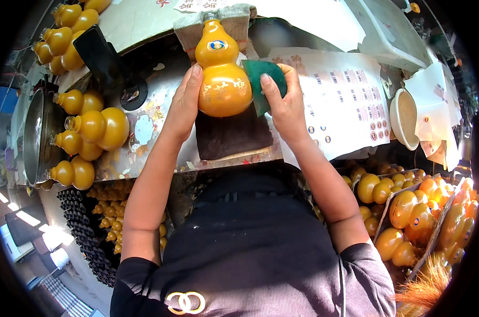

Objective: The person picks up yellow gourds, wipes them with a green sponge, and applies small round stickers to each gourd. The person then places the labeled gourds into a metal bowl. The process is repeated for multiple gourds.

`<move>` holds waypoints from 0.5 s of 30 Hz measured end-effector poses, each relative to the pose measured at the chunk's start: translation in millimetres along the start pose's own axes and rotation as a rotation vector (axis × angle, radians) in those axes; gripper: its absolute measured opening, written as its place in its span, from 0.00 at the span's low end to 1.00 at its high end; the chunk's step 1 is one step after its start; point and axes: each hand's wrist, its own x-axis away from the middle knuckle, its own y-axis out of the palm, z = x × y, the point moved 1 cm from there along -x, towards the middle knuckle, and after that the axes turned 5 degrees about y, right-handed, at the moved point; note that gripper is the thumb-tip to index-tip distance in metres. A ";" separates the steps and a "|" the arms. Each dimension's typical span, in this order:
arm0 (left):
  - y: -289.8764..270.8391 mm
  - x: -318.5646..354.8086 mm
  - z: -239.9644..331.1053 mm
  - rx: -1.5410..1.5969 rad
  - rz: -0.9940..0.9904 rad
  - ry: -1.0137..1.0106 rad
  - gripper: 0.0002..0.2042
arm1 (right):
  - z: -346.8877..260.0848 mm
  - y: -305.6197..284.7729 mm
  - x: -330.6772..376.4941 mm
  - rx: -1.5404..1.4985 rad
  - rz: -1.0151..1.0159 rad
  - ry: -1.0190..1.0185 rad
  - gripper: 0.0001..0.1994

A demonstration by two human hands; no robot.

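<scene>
A yellow gourd-shaped bottle (225, 98) lies on its side, its clear neck pointing away from me over a folded grey cloth. A small round emblem sits on its upper bulb, and pale lettering crosses the lower one. My left hand (185, 103) grips the bottle's left side. In my right hand (285, 100), a flat green scraper (259, 79) is pinched between thumb and fingers, its edge against the bottle's right side. Beneath the bottle's base is a dark brown pad (231, 137).
Printed decal sheets (350, 100) cover the table's right, beside a pale oval bowl (405, 119). Several yellow gourd bottles (112, 128) stand at left near a phone on a stand (99, 55) and a metal basin (34, 137). Crates of gourd bottles (408, 211) sit below right.
</scene>
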 end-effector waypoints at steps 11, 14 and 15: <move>6.7 0.9 0.1 0.047 0.069 -0.018 0.31 | -60.4 6.4 -55.8 0.357 -0.252 -0.390 0.14; 2.9 1.6 1.9 0.033 0.042 -0.047 0.33 | -64.6 8.0 -40.3 0.301 -0.199 -0.694 0.11; 1.3 1.9 2.1 0.023 0.030 -0.040 0.32 | -60.3 4.9 -30.7 0.413 -0.186 -0.941 0.13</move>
